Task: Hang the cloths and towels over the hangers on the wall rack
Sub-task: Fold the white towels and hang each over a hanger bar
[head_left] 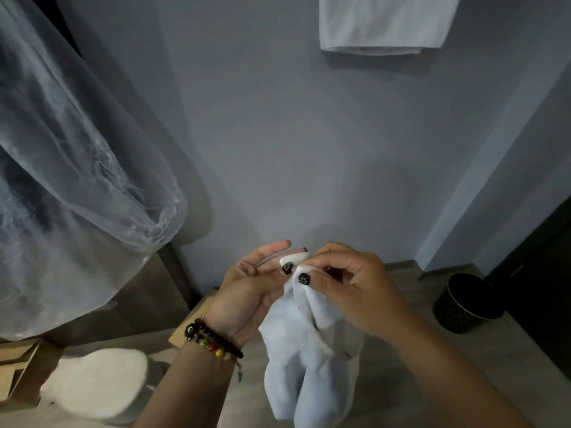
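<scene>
A small white cloth (304,369) hangs down in front of me, held at its top edge by both hands. My left hand (250,288) pinches one corner between thumb and fingers, with the other fingers stretched out. My right hand (346,282) pinches the neighbouring part of the edge with curled fingers. Both thumbs lie close together on the cloth. High on the wall hangs a white towel (383,26), folded over something above the frame. The rack and hangers are out of view.
A sheer white curtain (71,168) fills the left side. A pale cushion-like shape (99,384) lies lower left beside wooden pieces (18,372). A dark round bin (463,304) stands on the floor at right, near a dark door (543,273).
</scene>
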A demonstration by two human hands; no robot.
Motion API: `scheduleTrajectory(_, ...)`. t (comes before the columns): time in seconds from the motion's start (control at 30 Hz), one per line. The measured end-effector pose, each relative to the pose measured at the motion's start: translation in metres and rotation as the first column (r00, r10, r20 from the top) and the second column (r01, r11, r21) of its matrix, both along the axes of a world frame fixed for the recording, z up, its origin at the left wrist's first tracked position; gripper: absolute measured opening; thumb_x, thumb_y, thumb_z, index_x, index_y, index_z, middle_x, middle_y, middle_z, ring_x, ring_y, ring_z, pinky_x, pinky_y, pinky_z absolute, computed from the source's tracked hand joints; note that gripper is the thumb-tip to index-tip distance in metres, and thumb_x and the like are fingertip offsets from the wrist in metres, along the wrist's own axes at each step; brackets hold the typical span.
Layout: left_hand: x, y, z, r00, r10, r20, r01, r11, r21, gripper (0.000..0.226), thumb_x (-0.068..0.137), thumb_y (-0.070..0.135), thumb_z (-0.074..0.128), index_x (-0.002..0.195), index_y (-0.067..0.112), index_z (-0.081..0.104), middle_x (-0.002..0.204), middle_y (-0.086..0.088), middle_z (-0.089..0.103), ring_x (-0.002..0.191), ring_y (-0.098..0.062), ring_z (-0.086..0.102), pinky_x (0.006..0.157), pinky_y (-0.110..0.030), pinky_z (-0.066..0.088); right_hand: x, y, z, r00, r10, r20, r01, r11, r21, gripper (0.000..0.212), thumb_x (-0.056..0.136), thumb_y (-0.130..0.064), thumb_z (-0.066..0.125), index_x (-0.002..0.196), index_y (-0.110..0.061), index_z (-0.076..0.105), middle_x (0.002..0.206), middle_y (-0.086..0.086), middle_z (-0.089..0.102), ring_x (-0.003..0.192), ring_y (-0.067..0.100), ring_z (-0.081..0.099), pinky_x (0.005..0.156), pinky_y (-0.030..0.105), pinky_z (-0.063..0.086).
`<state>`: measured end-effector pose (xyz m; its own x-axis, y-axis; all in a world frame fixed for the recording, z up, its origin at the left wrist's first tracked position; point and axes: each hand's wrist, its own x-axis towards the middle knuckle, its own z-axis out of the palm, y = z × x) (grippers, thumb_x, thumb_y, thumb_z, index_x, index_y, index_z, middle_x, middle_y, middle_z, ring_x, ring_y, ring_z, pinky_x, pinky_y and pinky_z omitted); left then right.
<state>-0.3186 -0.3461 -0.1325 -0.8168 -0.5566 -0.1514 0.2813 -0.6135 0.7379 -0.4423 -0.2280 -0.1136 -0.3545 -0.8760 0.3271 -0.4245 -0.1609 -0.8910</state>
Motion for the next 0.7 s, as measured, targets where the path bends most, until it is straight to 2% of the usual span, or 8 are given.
scheduleTrajectory(0.1,0.001,0.0,0.007,0.998,-0.028,-0.051,0.023,0.995,-0.098,0.042,0.066,-0.016,0.055,0.103,0.005,0.057,0.118,-0.017,0.067,0.091,-0.031,0.069,0.075,-0.04,0.057,0.003,0.001,0.011,0.999,-0.02,0.046,0.022,0.999,-0.045,0.008,0.08,-0.009,0.073,0.087,-0.012,0.076,0.087,-0.013,0.073,0.084,0.006,0.068,0.074,0.016,0.051)
scheduleTrajectory(0.17,0.004,-0.002,0.01,0.999,-0.023,-0.038,0.015,0.983,-0.183,0.045,0.064,-0.018,0.054,0.099,0.01,0.053,0.127,-0.012,0.063,0.084,-0.03,0.067,0.069,-0.038,0.055,0.004,0.002,0.014,0.997,-0.046,0.07,0.047,0.999,-0.013,0.007,0.079,-0.011,0.075,0.085,-0.015,0.076,0.09,-0.007,0.075,0.085,0.012,0.07,0.076,0.026,0.057)
scheduleTrajectory(0.23,0.007,-0.002,0.012,0.999,-0.013,-0.041,0.002,0.97,-0.244,0.045,0.063,-0.021,0.052,0.096,0.01,0.05,0.129,-0.011,0.061,0.07,-0.025,0.068,0.057,-0.029,0.055,0.007,0.003,0.013,0.994,-0.085,0.064,0.083,0.996,0.02,0.005,0.079,-0.014,0.076,0.082,-0.018,0.074,0.089,-0.008,0.075,0.084,0.013,0.07,0.077,0.032,0.059)
scheduleTrajectory(0.37,0.009,0.003,0.014,1.0,0.009,-0.004,-0.01,0.92,-0.391,0.041,0.063,-0.019,0.054,0.09,0.01,0.043,0.129,-0.009,0.06,0.065,-0.022,0.068,0.056,-0.024,0.05,0.009,0.001,0.009,0.974,-0.205,-0.098,0.205,0.979,-0.003,0.006,0.075,-0.02,0.079,0.077,-0.02,0.072,0.078,-0.014,0.063,0.073,0.01,0.063,0.066,0.017,0.051)
scheduleTrajectory(0.47,0.011,0.006,0.016,0.999,0.033,0.03,-0.015,0.881,-0.473,0.036,0.066,-0.016,0.054,0.084,0.01,0.039,0.126,-0.007,0.062,0.059,-0.016,0.066,0.054,-0.02,0.046,0.009,0.003,0.004,0.977,-0.215,-0.017,0.215,0.976,0.028,0.013,0.073,-0.021,0.081,0.082,-0.024,0.072,0.073,-0.011,0.063,0.068,0.01,0.061,0.064,0.02,0.05)
scheduleTrajectory(0.57,0.012,0.008,0.018,0.998,0.025,0.053,0.006,0.853,-0.522,0.041,0.073,-0.027,0.05,0.081,0.01,0.034,0.125,-0.007,0.062,0.057,-0.015,0.065,0.053,-0.019,0.047,0.009,0.005,0.0,0.976,-0.205,-0.072,0.21,0.975,0.076,0.026,0.077,-0.02,0.078,0.101,-0.028,0.071,0.078,-0.014,0.059,0.073,0.007,0.059,0.069,0.016,0.05)
scheduleTrajectory(0.7,0.014,0.006,0.014,0.999,0.016,0.04,0.007,0.846,-0.533,0.038,0.063,-0.018,0.051,0.081,0.01,0.032,0.122,-0.007,0.064,0.069,-0.021,0.071,0.06,-0.028,0.048,0.013,0.008,-0.001,0.948,-0.185,-0.261,0.219,0.97,0.109,0.017,0.084,-0.032,0.068,0.097,-0.021,0.071,0.085,-0.015,0.05,0.085,0.002,0.055,0.071,0.009,0.046)
